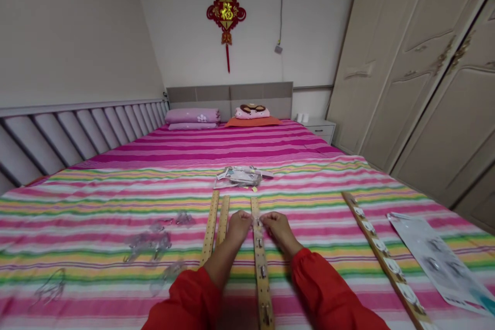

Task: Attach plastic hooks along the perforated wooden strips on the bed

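A perforated wooden strip (262, 263) lies lengthwise in front of me, with several small metal clips (263, 271) along it. Over its far part, my left hand (240, 224) and my right hand (277, 225) are closed in pinches, one on each side. Between their fingertips is a small clear plastic piece (256, 222); its exact shape is blurred. Left of the strip lie two more perforated wooden strips, one longer (210, 226) and one partly behind my left wrist (223, 219).
Crumpled clear plastic bags (149, 243) and thin wire pieces (52, 289) lie on the left of the striped bedsheet (112, 281). A pile of packages (242, 176) sits ahead. At right are a wooden strip with white-backed hooks (382, 252) and a clear package (439, 263).
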A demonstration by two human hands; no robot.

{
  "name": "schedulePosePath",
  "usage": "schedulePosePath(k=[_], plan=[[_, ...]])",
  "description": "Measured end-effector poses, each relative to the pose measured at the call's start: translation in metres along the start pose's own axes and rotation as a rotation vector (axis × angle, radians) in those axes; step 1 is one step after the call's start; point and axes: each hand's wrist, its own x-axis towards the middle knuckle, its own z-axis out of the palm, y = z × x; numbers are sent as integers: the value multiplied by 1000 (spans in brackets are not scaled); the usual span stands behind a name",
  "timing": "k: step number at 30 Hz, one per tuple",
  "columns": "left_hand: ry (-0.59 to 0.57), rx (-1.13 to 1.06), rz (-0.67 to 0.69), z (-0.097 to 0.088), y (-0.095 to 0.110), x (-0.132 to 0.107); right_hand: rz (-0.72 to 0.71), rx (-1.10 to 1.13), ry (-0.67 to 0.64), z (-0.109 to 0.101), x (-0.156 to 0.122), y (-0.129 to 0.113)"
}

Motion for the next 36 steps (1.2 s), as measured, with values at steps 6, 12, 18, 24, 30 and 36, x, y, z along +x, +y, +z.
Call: schedulePosePath(k=[6,12,18,24,30,36], plan=[[13,95,-13,0,-2,-1,-23,-1,44,1,6,11],[24,153,-7,0,-4,2,-30,0,68,1,9,18],[33,171,5,3,-12,8,-32,7,72,1,9,22],[54,201,-4,5,-19,13,-33,9,72,1,9,25],[65,246,-27,6,-22,15,-20,20,63,0,12,28],[69,290,-24,8,-27,18,-7,34,70,1,15,31]])
